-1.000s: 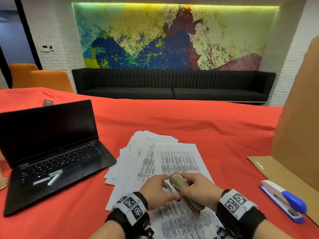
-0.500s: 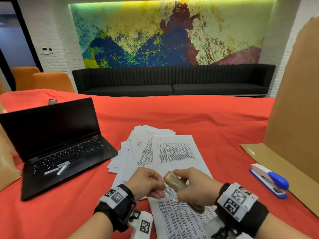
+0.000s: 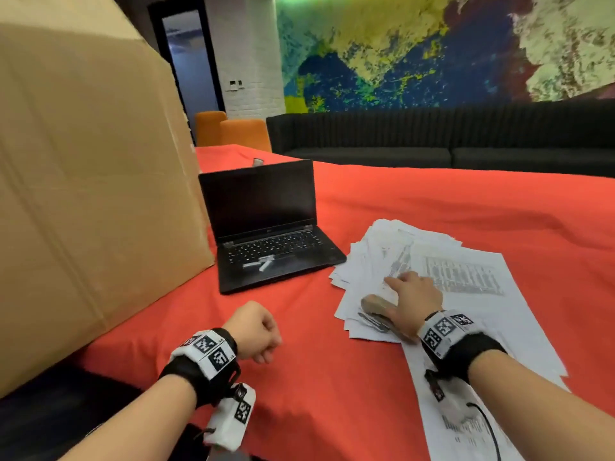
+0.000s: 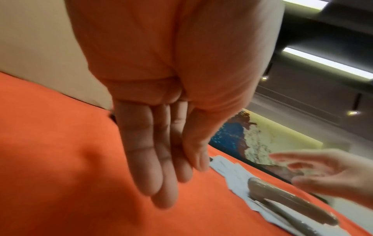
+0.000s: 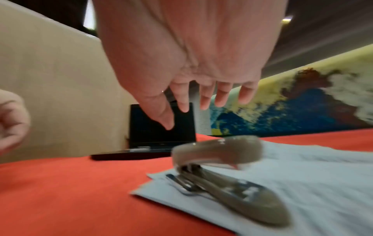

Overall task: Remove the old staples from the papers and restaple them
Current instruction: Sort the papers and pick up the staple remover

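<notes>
My left hand [image 3: 254, 331] hangs over bare red tablecloth [image 3: 332, 394], left of the paperwork. Head view reads it as a loose curl; the left wrist view shows the fingers [image 4: 147, 159] mostly straight and together, nothing in them. Calling it relaxed and empty.

Far left: big cardboard box [image 3: 93, 194] standing on the table. Next over: open black laptop [image 3: 266, 227], screen dark, something small and whitish lying on its palm rest, can't tell what.

Then the papers [image 3: 466, 294], a fanned stack of printed sheets, near corner pointing toward me. The tan stapler [image 3: 376, 302] lies on that near-left corner. Right wrist view shows its mouth [image 5: 218, 156] gaping with a metal tongue at the front, but it's blurred, so I can't confirm whether a sheet corner sits between base and arm.

My right hand [image 3: 412, 299] is just beside and partly over the stapler, fingers [image 5: 203, 99] spread and extended, not wrapped round it. Released, as far as I can tell. Fingertip contact with the sheets: unclear.

Step, my read: between sets, tool parked. Whether the top set's staple is out or redone isn't visible.

Next move needs: pin the stack with one hand, find the stapled corner, pick the stapler up square to it.
</notes>
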Action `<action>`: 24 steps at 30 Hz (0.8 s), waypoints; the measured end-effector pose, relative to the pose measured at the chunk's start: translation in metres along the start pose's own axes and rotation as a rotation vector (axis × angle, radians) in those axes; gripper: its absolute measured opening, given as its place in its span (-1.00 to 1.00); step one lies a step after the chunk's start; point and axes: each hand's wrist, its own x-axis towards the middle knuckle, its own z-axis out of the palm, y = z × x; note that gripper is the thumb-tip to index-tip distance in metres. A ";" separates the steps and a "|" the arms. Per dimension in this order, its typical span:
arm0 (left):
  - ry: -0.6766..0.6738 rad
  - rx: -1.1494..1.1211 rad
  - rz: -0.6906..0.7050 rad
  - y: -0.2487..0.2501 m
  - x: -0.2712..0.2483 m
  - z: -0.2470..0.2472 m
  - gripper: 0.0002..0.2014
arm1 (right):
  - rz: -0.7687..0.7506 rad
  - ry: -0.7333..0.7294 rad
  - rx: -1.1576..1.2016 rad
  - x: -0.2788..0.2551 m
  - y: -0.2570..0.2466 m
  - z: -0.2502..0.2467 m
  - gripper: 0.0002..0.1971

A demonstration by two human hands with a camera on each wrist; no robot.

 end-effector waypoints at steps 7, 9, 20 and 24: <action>-0.184 0.217 -0.338 -0.103 -0.049 -0.037 -0.76 | -0.399 -0.304 -0.094 0.001 -0.096 0.046 -0.42; -0.174 0.309 -0.420 -0.133 -0.052 -0.036 -0.73 | -0.407 -0.387 -0.108 0.002 -0.101 0.056 -0.49; 0.108 0.580 -0.372 -0.173 -0.013 -0.028 -0.93 | -0.403 -0.442 0.067 0.004 -0.082 0.050 -0.63; 0.128 0.703 -0.383 -0.141 -0.019 -0.054 -0.74 | -0.362 -0.323 0.102 0.001 -0.074 0.035 -0.67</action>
